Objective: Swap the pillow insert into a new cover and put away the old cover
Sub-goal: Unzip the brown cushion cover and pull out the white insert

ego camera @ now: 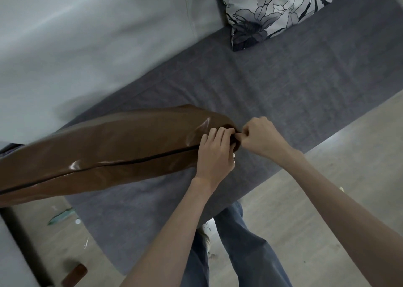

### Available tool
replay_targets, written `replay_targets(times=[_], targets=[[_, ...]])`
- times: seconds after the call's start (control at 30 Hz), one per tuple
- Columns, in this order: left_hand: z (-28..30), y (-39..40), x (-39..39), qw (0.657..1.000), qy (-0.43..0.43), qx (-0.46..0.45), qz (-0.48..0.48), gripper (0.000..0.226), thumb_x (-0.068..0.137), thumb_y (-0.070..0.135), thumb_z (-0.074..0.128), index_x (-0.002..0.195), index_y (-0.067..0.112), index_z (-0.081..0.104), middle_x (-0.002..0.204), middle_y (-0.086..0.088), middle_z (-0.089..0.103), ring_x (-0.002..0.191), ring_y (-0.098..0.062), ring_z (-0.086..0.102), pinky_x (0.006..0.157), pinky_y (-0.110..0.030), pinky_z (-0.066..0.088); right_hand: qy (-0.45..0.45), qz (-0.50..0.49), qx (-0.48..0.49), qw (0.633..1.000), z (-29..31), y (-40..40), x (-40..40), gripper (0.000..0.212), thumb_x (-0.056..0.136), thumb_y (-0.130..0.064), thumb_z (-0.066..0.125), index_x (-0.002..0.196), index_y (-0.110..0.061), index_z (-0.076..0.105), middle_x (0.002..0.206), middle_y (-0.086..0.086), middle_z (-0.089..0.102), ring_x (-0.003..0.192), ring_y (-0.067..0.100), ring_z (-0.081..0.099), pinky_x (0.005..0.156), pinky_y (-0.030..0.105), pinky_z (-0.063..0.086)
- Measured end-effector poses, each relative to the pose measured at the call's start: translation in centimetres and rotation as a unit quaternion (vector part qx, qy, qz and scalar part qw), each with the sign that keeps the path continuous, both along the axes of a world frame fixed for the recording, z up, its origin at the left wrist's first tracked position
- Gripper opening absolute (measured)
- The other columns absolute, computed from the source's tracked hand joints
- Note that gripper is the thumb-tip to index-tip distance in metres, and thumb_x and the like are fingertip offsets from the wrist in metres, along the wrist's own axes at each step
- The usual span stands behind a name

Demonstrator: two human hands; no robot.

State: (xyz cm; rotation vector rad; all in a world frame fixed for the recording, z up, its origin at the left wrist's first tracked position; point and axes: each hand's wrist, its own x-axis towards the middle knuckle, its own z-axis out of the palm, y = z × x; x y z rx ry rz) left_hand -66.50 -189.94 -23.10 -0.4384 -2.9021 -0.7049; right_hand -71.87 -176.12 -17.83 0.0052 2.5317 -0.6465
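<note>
A glossy brown leather-look pillow (104, 147) lies on its edge across the grey sofa seat (283, 86), its dark zipper line running along the top towards the right corner. My left hand (214, 153) grips that right corner of the brown cover beside the zipper's end. Pressed against the same corner from the right, my right hand (259, 137) has its fingers pinched at the end of the zipper; the zipper pull itself is hidden by the fingers. A floral grey-and-white pillow (272, 9) leans against the sofa back at the top.
The pale sofa backrest (87, 46) fills the upper left. Below the seat's front edge is a wooden floor (305, 199) with small scraps and a brown block (75, 274) at the lower left. My legs in blue jeans (235, 254) stand against the seat.
</note>
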Motion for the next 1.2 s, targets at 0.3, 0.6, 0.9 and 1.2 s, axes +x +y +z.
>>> replay_targets(times=[0.3,0.6,0.9,1.2], targets=[[1.4,1.1,-1.9,0.999,-0.033,0.014,0.014,0.008,0.074,0.011,0.067,0.081,0.013,0.063,0.074,0.000,0.061,0.062,-0.018,0.057,0.053,-0.028,0.042,-0.023,-0.044,-0.014,0.999,-1.3,-0.7,0.5,0.028,0.081,-0.011,0.046,0.058,0.003,0.052,0.050,0.007,0.051,0.051,0.023,0.047,0.045,0.026,0.033],[2.5,1.8,-2.0,0.992,-0.125,-0.030,0.014,0.008,0.086,0.011,0.064,0.088,0.012,0.056,0.086,-0.003,0.058,0.072,-0.022,0.061,0.050,-0.030,0.032,-0.027,-0.169,-0.201,0.965,-1.8,1.8,2.3,0.016,0.091,-0.011,0.050,0.087,-0.013,0.065,0.073,-0.007,0.064,0.066,0.008,0.055,0.061,0.017,0.044],[3.2,0.3,-3.0,0.908,-0.337,0.196,0.156,0.015,0.080,0.008,0.076,0.076,0.017,0.065,0.070,0.008,0.063,0.068,0.002,0.060,0.062,-0.004,0.045,0.000,-0.087,-0.113,0.990,-3.7,0.1,4.4,0.024,0.089,-0.033,0.062,0.096,-0.010,0.057,0.080,0.001,0.064,0.073,0.015,0.060,0.064,0.031,0.050],[4.4,-1.4,-1.9,0.887,-0.414,0.141,0.148,0.023,0.082,0.001,0.069,0.093,0.012,0.052,0.079,-0.006,0.068,0.088,-0.018,0.065,0.083,-0.031,0.053,0.054,-0.035,-0.117,0.991,-3.3,0.0,4.9,0.023,0.079,-0.001,0.066,0.063,-0.005,0.050,0.053,0.006,0.050,0.052,0.021,0.048,0.052,0.028,0.035]])
